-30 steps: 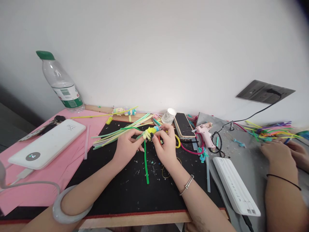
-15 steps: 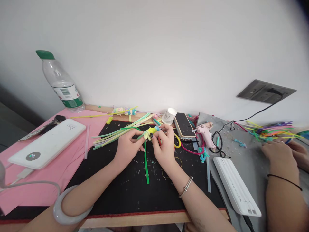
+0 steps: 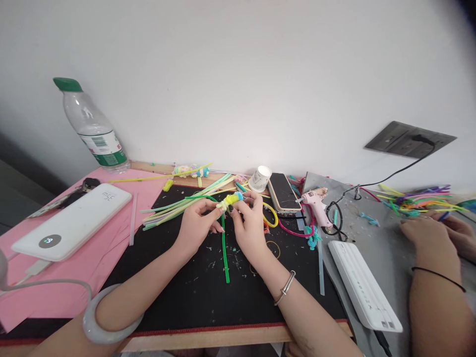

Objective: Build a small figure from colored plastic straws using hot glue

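Between my two hands is a small yellow and blue pipe-cleaner figure [image 3: 231, 200], held above the black mat [image 3: 178, 292]. My left hand [image 3: 201, 223] pinches its lower left end, which is pale yellow. The fingers of my right hand [image 3: 248, 218] close around its blue upper end and yellow middle. A green pipe cleaner [image 3: 225, 253] runs down below the figure onto the mat; whether it is joined to the figure is hidden by my fingers. Behind my left hand lies a bundle of pale green and yellow pipe cleaners [image 3: 167, 214].
Right of my hands are a paper cup [image 3: 259, 178], a phone [image 3: 284, 192], a pink glue gun [image 3: 317, 207] and a white power strip [image 3: 365, 286]. Leftward stand a bottle [image 3: 94, 129] and a white power bank [image 3: 72, 221] on pink paper. Another person's hands [image 3: 427, 233] work at far right.
The figure has tilted and shows more of its yellow and blue body, as my right fingers have shifted on it. Both hands stay in nearly the same place.
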Available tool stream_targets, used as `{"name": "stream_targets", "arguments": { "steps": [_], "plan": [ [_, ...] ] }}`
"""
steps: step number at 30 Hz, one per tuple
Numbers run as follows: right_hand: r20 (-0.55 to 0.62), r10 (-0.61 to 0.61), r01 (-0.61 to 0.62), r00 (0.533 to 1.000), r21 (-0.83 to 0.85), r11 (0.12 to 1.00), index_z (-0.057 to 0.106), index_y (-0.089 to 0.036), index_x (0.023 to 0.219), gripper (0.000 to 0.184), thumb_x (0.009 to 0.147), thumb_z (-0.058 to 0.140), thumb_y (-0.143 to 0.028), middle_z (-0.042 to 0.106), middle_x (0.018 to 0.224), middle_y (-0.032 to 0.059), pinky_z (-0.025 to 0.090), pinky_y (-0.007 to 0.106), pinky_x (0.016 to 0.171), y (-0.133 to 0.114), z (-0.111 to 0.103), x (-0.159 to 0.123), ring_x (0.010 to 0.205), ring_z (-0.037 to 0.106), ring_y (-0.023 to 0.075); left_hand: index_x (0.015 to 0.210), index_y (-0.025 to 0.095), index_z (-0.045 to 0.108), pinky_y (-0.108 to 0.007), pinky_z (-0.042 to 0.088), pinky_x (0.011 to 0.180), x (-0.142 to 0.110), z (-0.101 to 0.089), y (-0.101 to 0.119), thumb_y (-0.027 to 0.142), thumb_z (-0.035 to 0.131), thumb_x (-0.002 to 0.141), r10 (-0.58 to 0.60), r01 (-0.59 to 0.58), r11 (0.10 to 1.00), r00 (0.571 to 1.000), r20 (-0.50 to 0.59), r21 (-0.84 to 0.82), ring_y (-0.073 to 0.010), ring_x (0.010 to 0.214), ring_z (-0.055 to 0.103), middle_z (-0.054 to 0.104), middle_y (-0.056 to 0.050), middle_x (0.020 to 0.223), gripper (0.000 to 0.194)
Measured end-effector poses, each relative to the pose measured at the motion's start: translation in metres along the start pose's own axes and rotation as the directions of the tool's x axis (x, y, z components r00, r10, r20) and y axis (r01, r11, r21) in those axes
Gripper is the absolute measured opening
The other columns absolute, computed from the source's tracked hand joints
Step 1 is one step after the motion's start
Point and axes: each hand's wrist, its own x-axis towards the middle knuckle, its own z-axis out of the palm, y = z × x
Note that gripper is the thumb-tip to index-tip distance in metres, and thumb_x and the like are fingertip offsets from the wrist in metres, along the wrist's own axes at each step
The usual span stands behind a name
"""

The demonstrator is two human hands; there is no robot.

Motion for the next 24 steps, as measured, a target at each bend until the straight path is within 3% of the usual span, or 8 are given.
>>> {"name": "stream_targets", "arguments": {
  "steps": [5, 9, 15, 24],
  "plan": [
    [-0.007, 0.13, -0.127, 0.992, 0.143, 0.981, 0.058, -0.018, 0.069, 0.017, 0.084, 0.053, -0.014, 0.043, 0.106, 0.0089, 0.044, 0.039, 0.088, -0.0005, 0.0011, 0.0014, 0.096, 0.052, 0.0208, 0.078, 0.015, 0.059, -0.017, 0.04, 0.039, -0.0002, 0.0011, -0.0006, 0.041, 0.073, 0.071, -0.03, 0.03, 0.996, 1.0, 0.009, -0.081, -0.0087, 0.04, 0.059, 0.06, 0.004, 0.063, 0.03],
    [0.018, 0.201, -0.199, 0.979, 0.25, 0.948, 0.059, -0.019, 0.067, 0.016, 0.082, 0.056, -0.016, 0.044, 0.102, 0.0084, 0.046, 0.035, 0.082, 0.0005, 0.0015, 0.0035, 0.102, 0.051, 0.0222, 0.078, 0.016, 0.058, -0.016, 0.039, 0.039, -0.001, 0.002, 0.0003, 0.04, 0.074, 0.07, -0.046, 0.05, 0.989, 0.998, 0.033, -0.142, -0.0085, 0.04, 0.059, 0.058, 0.005, 0.06, 0.03],
    [0.079, 0.181, -0.197, 0.98, 0.374, 0.906, 0.056, -0.019, 0.065, 0.017, 0.082, 0.054, -0.016, 0.052, 0.093, 0.0055, 0.045, 0.03, 0.073, 0.0007, -0.0011, 0.005, 0.09, 0.054, 0.0188, 0.081, 0.015, 0.059, -0.016, 0.04, 0.04, -0.0006, 0.0011, 0.004, 0.039, 0.076, 0.069, -0.071, 0.084, 0.981, 0.994, 0.078, -0.176, -0.0079, 0.041, 0.059, 0.063, 0.003, 0.067, 0.032],
    [0.065, 0.135, -0.15, 0.989, 0.356, 0.923, 0.053, -0.019, 0.065, 0.019, 0.083, 0.051, -0.015, 0.054, 0.082, 0.0026, 0.043, 0.029, 0.073, -0.0018, -0.0038, 0.0054, 0.081, 0.053, 0.0167, 0.088, 0.015, 0.061, -0.019, 0.044, 0.044, -0.0004, 0.001, 0.0034, 0.039, 0.077, 0.068, -0.065, 0.079, 0.982, 0.994, 0.09, -0.171, -0.0101, 0.044, 0.061, 0.064, 0.003, 0.065, 0.035]
  ]
}}
